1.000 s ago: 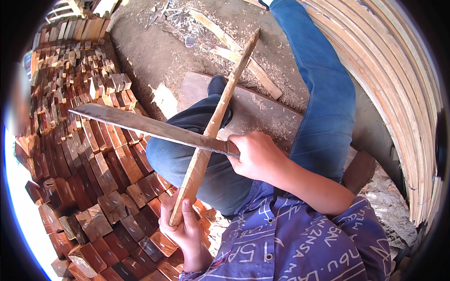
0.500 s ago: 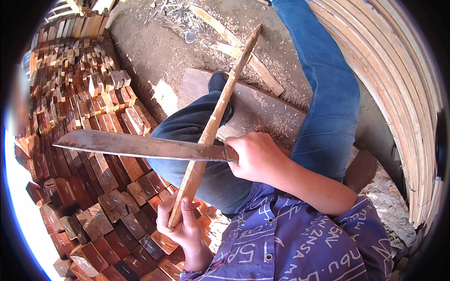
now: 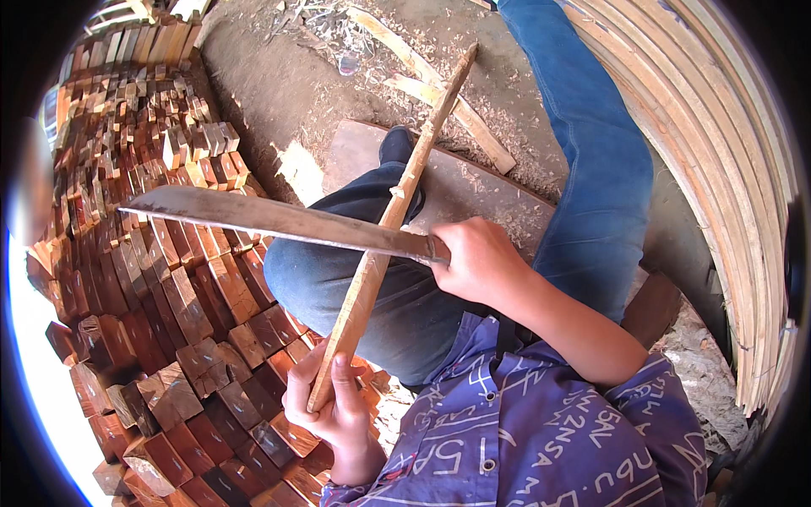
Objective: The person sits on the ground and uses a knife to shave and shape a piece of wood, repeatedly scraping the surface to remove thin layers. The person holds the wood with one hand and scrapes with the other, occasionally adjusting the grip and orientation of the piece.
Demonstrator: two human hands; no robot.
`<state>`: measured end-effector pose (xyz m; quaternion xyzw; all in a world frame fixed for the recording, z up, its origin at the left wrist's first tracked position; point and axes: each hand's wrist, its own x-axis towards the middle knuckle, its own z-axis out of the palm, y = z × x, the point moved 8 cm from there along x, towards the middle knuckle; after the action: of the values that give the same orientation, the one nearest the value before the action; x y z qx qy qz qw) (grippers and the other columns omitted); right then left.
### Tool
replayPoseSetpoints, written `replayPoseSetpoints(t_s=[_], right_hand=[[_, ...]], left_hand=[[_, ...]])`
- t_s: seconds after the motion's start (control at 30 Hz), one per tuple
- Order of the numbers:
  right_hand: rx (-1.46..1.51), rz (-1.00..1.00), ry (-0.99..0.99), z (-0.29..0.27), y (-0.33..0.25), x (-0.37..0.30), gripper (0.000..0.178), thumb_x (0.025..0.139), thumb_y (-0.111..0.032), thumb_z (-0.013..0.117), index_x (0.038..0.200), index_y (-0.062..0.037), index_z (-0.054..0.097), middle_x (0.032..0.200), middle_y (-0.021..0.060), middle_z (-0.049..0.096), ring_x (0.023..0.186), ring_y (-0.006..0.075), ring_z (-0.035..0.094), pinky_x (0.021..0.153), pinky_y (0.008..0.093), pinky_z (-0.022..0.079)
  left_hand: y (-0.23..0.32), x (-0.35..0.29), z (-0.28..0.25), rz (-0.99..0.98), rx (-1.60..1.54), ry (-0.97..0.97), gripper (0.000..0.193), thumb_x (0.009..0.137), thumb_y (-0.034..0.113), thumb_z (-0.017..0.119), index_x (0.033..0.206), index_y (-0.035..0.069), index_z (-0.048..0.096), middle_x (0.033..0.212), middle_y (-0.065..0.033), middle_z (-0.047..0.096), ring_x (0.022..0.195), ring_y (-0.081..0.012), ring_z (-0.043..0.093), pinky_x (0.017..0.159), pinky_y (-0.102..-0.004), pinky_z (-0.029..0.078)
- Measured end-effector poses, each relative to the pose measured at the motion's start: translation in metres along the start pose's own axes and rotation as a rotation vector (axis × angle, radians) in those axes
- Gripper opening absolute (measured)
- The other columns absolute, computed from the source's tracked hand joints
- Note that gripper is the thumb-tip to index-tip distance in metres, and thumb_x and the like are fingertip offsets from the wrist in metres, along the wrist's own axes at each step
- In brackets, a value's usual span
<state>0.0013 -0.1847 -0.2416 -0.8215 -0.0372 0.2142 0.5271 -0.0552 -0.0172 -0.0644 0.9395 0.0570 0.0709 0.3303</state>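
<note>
One block stack [image 3: 190, 304], left of frame: reddish-brown, square-cut, rough-ended. One stick [image 3: 363, 283], centre: pale wood, faceted, its long axis slanting from lower left of centre to upper centre. One knife [image 3: 270, 218], broad dull metal, crossing it mid-frame. My right hand [image 3: 480, 258], nearer that crossing, wraps fully round the knife, stick to its left; my left hand [image 3: 340, 412] pinches the stick's lower end. One shaving [image 3: 397, 193], curled, above the knife.

Dirt flr [image 3: 253, 84] w/ pale wd strips [image 3: 483, 138], shavings [image 3: 321, 34], brn brd [image 3: 359, 156].
</note>
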Motion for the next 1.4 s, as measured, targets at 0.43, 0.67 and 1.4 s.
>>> replayPoseSetpoints(t_s=[0.43,0.67,1.4], right_hand=[[0.149,0.080,0.052,-0.015,0.017,-0.003,0.017,0.079,-0.016,0.067,0.086,-0.0011,0.069,0.076,0.0233,0.066,0.076,0.0422,0.065,0.072,0.0511,0.052],[0.085,0.230,0.102,-0.010,0.086,0.025,0.021,0.083,-0.019,0.068,0.083,0.0024,0.067,0.071,0.0256,0.062,0.072,0.0428,0.064,0.067,0.0489,0.049],[0.090,0.067,0.014,-0.007,0.009,-0.001,0.020,0.080,-0.016,0.070,0.079,0.0032,0.064,0.070,0.0246,0.062,0.066,0.0443,0.062,0.060,0.0480,0.049]], left_hand=[[0.013,0.006,0.000,0.098,0.066,0.013,0.015,0.091,0.006,0.067,0.094,-0.006,0.060,0.082,-0.0164,0.067,0.052,-0.0144,0.063,0.040,-0.0198,0.047],[0.001,0.008,-0.004,0.148,0.154,-0.090,0.017,0.081,0.000,0.075,0.092,-0.008,0.063,0.088,-0.0245,0.072,0.079,-0.0263,0.074,0.068,-0.0300,0.059],[0.028,0.029,0.007,0.973,0.304,-0.438,0.011,0.077,0.000,0.069,0.085,0.002,0.061,0.086,-0.0170,0.073,0.083,-0.0278,0.074,0.049,-0.0246,0.053]])
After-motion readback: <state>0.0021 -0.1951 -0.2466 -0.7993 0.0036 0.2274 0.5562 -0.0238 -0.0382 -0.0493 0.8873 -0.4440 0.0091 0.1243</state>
